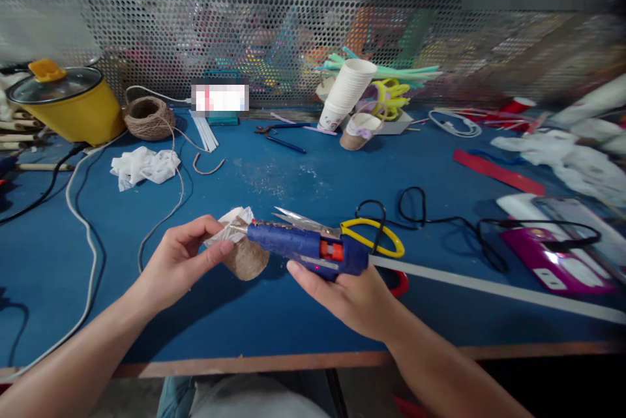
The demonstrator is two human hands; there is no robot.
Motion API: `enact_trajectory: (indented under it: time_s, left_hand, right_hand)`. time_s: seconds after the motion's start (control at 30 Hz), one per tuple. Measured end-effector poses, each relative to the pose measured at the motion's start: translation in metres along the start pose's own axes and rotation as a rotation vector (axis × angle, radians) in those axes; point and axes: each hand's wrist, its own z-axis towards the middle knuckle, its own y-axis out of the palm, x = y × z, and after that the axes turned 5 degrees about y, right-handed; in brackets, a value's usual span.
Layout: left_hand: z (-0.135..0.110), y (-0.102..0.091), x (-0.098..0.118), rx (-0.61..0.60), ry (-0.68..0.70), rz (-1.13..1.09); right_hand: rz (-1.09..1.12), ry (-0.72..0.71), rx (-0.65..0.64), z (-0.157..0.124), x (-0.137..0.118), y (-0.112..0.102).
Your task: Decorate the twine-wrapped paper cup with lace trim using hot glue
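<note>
My right hand (359, 297) is wrapped around the grip of a blue hot glue gun (288, 242). From its rear sticks a long white glue stick (489, 286). My left hand (188, 258) pinches the rim of a small cup wrapped in brown twine (249, 258), with thin white, translucent material (237, 217) at its top. The gun's metal nozzle is at that material; whether it touches cannot be made out. Behind the gun lie open scissors (374, 235) with yellow and red handles, partly hidden by the gun and my right hand.
At the back stand a yellow pot (73, 111), a twine ball (147, 119), stacked paper cups (349, 92) and a decorated cup (359, 132). Blue-handled pliers (283, 137) lie mid-table. To the right are a black cord (454, 219), a purple device (552, 261) and a red strip (499, 171).
</note>
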Motion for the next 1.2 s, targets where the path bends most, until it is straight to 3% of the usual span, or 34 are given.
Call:
enact_trajectory:
  time_s: [0.37,1.0,1.2]
  left_hand:
    - [-0.0005,-0.0005,-0.0015,-0.008,-0.001,0.006]
    - [0.0002,0.0005,-0.0002,0.034,-0.001,-0.002]
    - [0.0001,0.0003,0.0009,0.022,0.001,-0.010]
  right_hand:
    - [0.004,-0.005,-0.015,-0.0014,0.0028,0.0001]
    - [0.029,0.130,0.007,-0.0023,0.0046,0.0018]
    - [0.049,0.061,-0.017,-0.0007,0.0018,0.0016]
